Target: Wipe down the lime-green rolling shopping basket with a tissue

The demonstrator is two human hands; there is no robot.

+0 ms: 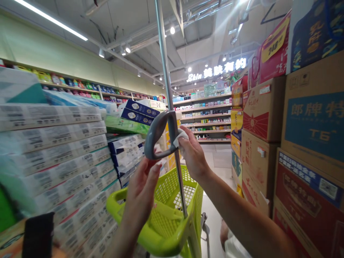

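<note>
A grey loop-shaped handle [152,138] is fixed to an upright metal pole [180,179] on a lime-green shopping basket cart [161,247]. My right hand [194,156] pinches a folded white wipe [180,138] and presses it against the handle's right side, by the pole. Under the loop, my left hand [142,190] has its fingers and thumb closed at the handle's lower left edge. Part of the left fingers is hidden behind the handle. The basket's interior, with its pierced walls, shows below both hands.
Stacked white tissue packs [67,150] rise close on the left. Printed cardboard boxes [311,107] are piled on the right. Goods shelves [206,114] stand at the aisle's far end. Pale floor [215,211] runs between, and part of someone's leg [224,233] shows low down.
</note>
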